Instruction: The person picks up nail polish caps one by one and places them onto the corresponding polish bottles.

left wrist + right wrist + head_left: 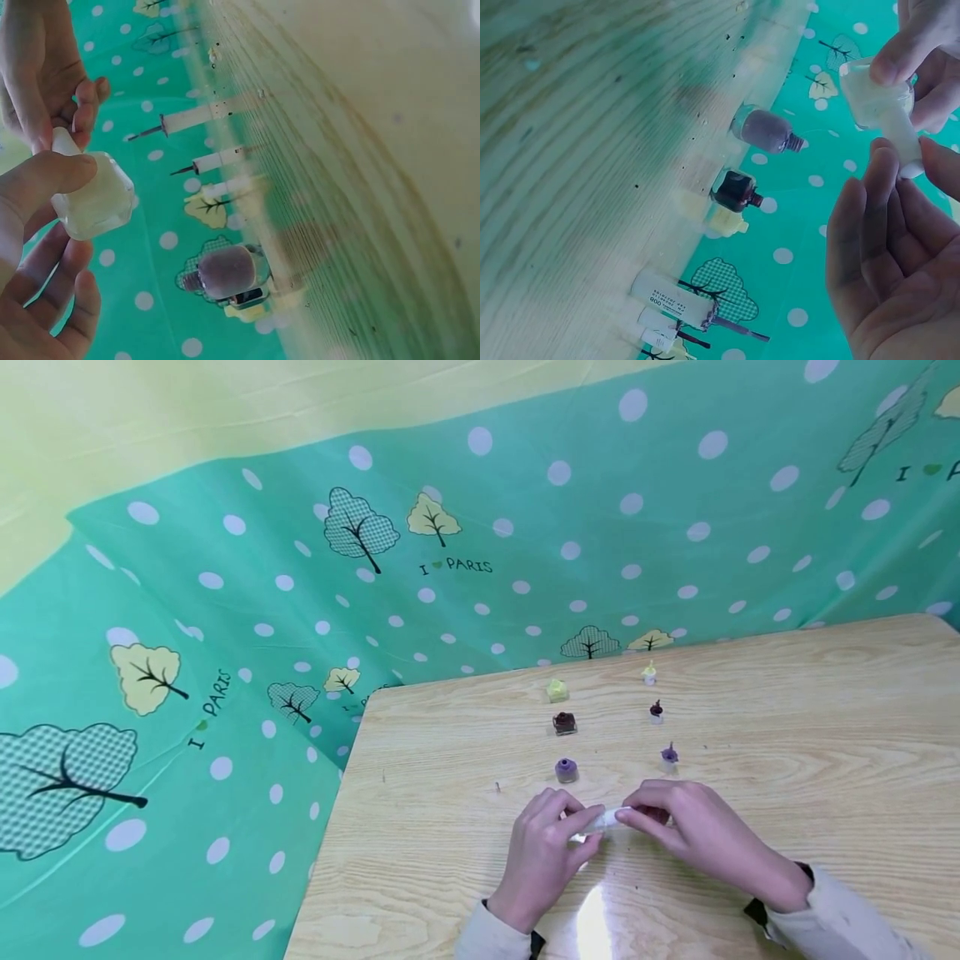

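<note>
Near the front of the table, my left hand (546, 852) grips a glass nail polish bottle of whitish polish (862, 94) between thumb and fingers. The right hand (693, 831) pinches the bottle's long white cap (904, 142) between thumb and fingertips. In both wrist views the cap sits at the bottle's neck; whether it is screwed tight cannot be seen. The bottle is held tilted, off the tabletop. Just beyond the hands stands an uncapped purple nail polish bottle (566, 770), with a dark red one (564, 723) and a pale yellow one (557, 691) behind it.
To the right of the bottles, three white caps stand with brushes up: a purple-tipped cap (670, 758), a dark red one (656, 712) and a yellow one (649, 674). Small specks lie on the wooden table (420, 827). A green dotted cloth (480, 527) hangs behind.
</note>
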The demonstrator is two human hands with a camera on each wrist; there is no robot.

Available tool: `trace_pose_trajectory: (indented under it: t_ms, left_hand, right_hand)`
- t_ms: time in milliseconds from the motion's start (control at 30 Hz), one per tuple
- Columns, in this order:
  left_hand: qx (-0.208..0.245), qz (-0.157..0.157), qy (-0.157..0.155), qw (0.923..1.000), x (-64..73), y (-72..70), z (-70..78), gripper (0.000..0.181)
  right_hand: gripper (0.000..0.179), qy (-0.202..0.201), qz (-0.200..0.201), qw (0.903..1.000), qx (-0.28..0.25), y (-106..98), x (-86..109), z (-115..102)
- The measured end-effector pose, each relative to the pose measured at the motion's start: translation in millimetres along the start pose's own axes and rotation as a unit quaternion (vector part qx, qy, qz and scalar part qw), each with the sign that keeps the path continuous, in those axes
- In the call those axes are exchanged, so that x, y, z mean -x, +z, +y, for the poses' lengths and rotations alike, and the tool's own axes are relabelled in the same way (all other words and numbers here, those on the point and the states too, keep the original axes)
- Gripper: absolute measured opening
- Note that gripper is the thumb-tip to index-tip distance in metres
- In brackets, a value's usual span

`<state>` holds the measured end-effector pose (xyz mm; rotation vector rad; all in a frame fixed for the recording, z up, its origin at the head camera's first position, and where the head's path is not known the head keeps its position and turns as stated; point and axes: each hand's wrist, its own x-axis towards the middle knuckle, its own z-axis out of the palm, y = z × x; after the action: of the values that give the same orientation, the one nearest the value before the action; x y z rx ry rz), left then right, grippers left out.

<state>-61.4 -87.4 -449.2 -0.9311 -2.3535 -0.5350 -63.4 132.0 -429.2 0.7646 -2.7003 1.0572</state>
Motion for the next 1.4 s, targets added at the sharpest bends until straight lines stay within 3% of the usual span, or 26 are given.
trace_pose_trajectory:
  t_ms: [200, 533, 833, 1400]
  left_hand:
    - [-0.021, 0.022, 0.025, 0.9992, -1.1, 1.2, -1.1, 0.03]
    - [0.051, -0.021, -0.043, 0.9976, 0.1, -0.4, -1.8, 0.029]
    - [0.054, -0.03, -0.053, 0.9967, 1.7, 0.6, -2.4, 0.032]
    - [0.078, -0.086, -0.124, 0.9854, 5.3, -0.6, -3.0, 0.03]
  right_hand:
    - [0.014, 0.002, 0.004, 0.9999, -0.011, -0.6, -0.3, -0.1]
    - [0.011, 0.022, 0.003, 0.9992, -0.034, 1.3, -1.4, 0.8]
    - [0.006, 0.013, 0.028, 0.9988, -0.039, 1.1, 0.1, 0.7]
    - [0.009, 0.013, 0.044, 0.9987, -0.022, -3.9, 6.9, 14.8]
